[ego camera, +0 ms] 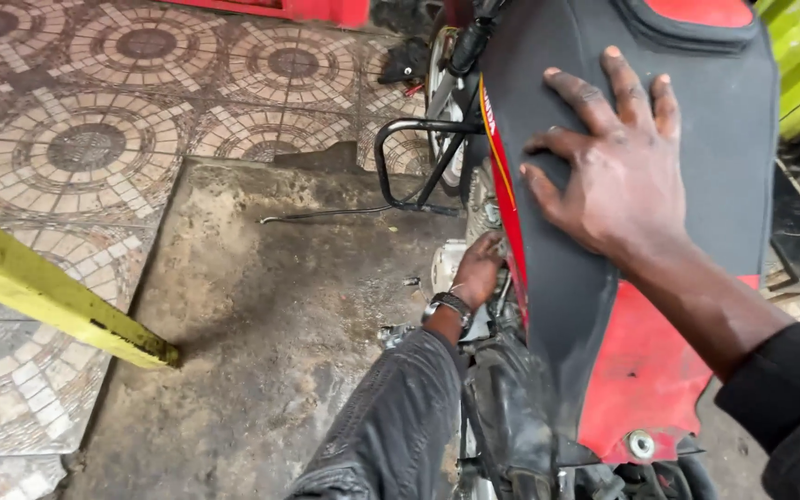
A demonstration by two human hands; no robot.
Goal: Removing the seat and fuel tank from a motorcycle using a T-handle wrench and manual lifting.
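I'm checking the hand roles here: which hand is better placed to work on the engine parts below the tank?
Left. The left hand is already down among the engine parts beside the motorcycle, while the right hand lies spread flat on top of the black-covered tank, seemingly steadying it.

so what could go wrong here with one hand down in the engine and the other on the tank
1. The left hand reaches in beside the engine, mostly out of sight; fingers or the wristwatch could snag or get pinched.
2. The right hand only rests flat on the tank cover, so the motorcycle might tip if pushed.
3. The ground looks stained, perhaps slippery.
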